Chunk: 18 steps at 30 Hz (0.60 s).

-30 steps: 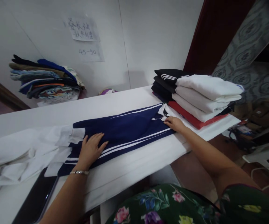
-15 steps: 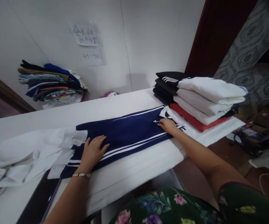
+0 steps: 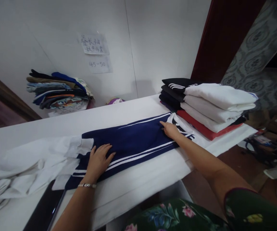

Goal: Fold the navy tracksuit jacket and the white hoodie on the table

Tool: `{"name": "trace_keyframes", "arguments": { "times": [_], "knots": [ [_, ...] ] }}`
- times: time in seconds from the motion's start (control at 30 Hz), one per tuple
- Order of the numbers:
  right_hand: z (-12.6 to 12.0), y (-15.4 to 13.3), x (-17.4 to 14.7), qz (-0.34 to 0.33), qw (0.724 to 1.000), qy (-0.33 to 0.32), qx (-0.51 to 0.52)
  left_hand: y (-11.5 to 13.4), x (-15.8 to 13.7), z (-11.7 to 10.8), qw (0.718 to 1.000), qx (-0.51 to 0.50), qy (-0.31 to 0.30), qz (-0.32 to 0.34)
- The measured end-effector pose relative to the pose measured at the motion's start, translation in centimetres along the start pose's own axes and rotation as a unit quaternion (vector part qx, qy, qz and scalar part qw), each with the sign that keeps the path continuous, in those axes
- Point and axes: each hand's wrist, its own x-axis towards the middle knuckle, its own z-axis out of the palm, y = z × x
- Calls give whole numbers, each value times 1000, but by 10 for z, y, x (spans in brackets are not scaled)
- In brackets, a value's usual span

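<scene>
A navy garment point(image 3: 133, 134) with white stripes along both long sides lies flattened into a long strip on the white table. At its right end shows a white and black part with navy stripes. My left hand point(image 3: 100, 160), with a bracelet at the wrist, rests palm down on its left part, fingers spread. Near the right end, my right hand point(image 3: 170, 130) touches the navy cloth, index finger stretched out and the other fingers partly bent and hidden. A crumpled white garment point(image 3: 32, 163) reaches over the navy garment's left end.
Folded clothes point(image 3: 217, 99) in white, black, grey and red are stacked at the right end of the table point(image 3: 129, 189). Another clothes stack point(image 3: 59, 91) stands beyond the far edge at left. A dark flat device point(image 3: 44, 205) lies near the front left. Handwritten papers point(image 3: 95, 45) hang on the wall.
My right hand has shifted slightly left over the navy cloth, and its index finger is now stretched out. My left hand stays flat in place. The view has tilted up slightly.
</scene>
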Motion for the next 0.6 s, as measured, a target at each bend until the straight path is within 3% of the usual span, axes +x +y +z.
{"name": "trace_keyframes", "arguments": {
  "times": [0.17,0.43,0.6],
  "knots": [
    [-1,3,11,-5,1000,0,-7,1,-1,-5,1000,1,-6,-5],
    [5,6,-4,-2,1000,-3,-11,0,0,-10,999,33,4,-12],
    [-5,-4,1,-3,1000,14,-2,-2,-1,-8,999,29,11,-7]
  ]
}}
